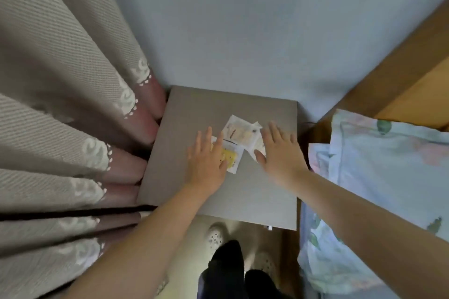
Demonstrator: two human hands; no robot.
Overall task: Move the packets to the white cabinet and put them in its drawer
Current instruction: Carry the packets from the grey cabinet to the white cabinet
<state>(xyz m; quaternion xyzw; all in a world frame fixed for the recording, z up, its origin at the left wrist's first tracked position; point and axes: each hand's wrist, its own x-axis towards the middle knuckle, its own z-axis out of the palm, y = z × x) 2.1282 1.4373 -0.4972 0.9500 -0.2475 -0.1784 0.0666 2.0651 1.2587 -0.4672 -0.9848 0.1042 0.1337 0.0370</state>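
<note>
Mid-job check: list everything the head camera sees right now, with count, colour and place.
packets: at least three, white, one with a yellow patch, overlapping on the cabinet top
bedside cabinet: one, grey-looking top, in the corner between curtain and bed
curtain: one, beige with a pale pattern, left
wall: pale blue-grey, behind the cabinet
bedding: pale blue, floral, right
bed frame: one, brown wood, upper right
slippers: two, white, on the floor below
left hand: flat on the yellow-patch packet
right hand: flat on the rightmost packet
</note>
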